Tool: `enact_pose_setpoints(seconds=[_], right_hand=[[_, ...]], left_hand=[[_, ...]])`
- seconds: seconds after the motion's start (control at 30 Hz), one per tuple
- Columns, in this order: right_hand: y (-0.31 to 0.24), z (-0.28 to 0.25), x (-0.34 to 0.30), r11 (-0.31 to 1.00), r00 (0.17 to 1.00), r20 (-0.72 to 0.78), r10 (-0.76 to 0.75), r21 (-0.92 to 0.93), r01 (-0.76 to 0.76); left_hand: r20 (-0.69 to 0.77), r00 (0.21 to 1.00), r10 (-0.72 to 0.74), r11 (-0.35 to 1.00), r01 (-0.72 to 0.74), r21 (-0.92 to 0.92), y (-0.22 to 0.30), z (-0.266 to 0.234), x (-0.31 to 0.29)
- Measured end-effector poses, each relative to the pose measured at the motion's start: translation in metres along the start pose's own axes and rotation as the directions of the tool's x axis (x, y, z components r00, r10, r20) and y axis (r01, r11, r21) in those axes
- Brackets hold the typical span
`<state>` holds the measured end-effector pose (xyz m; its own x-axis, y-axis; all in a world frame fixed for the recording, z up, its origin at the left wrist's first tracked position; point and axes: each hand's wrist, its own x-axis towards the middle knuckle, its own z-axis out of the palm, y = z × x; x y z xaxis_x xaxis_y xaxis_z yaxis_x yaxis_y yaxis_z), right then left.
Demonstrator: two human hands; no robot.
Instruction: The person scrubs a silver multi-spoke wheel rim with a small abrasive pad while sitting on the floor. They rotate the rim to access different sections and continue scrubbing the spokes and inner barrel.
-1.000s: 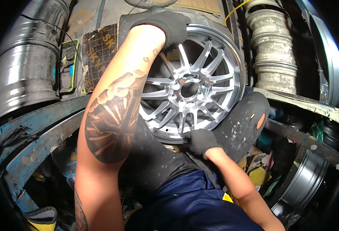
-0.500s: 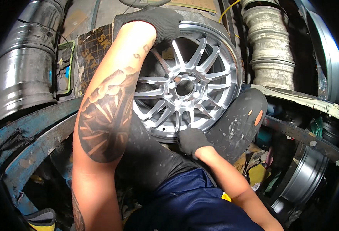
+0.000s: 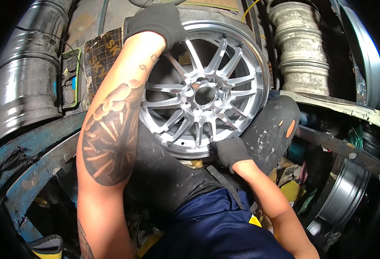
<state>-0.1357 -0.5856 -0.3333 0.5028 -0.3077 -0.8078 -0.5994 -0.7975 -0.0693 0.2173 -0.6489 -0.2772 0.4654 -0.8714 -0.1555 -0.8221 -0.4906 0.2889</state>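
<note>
A silver multi-spoke alloy wheel (image 3: 204, 113) rests face up in front of me, its near edge between my legs. My left hand (image 3: 155, 25), in a dark grey glove, is closed at the wheel's far left edge. The back of the glove hides its fingertips and whatever may be in them. At the near edge, right of the small valve hole, my right hand (image 3: 231, 152), gloved alike, is closed around the rim's lip. My right knee (image 3: 276, 125) lies beside the wheel's right side.
Bare metal wheel barrels (image 3: 30, 73) are stacked at the left; whitish used rims (image 3: 300, 47) stand in a column at the far right. A blue metal frame (image 3: 43, 159) runs along the left. Another silver rim (image 3: 345, 194) sits low on the right. Printed cardboard (image 3: 106, 54) lies beyond my left forearm.
My left hand has slid leftward along the far edge of the wheel. My right hand has shifted right along the near edge. The wheel shows no clear turn.
</note>
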Motion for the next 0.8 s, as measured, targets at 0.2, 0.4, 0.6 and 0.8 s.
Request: enact_pose_setpoints(seconds=[0.2,0.4,0.6,0.8], right_hand=[[0.006,-0.008,-0.011,0.998,1.0,0.007,0.01,0.056,-0.01],[0.004,-0.004,-0.017,0.998,0.992,-0.127,-0.004,0.061,0.011],[-0.009,-0.005,-0.007,0.99,0.99,-0.136,0.047,0.137,-0.028],[-0.007,0.007,-0.002,0.969,0.972,-0.23,0.049,0.245,0.009]], left_hand=[[-0.06,0.997,-0.038,0.998,0.034,-0.056,0.007,0.012,0.005],[-0.107,0.99,-0.087,0.967,0.058,-0.247,-0.015,0.03,0.009],[-0.138,0.984,-0.111,0.917,0.048,-0.396,0.022,0.023,0.016],[-0.243,0.97,0.004,0.958,-0.073,-0.276,0.024,0.018,0.026]])
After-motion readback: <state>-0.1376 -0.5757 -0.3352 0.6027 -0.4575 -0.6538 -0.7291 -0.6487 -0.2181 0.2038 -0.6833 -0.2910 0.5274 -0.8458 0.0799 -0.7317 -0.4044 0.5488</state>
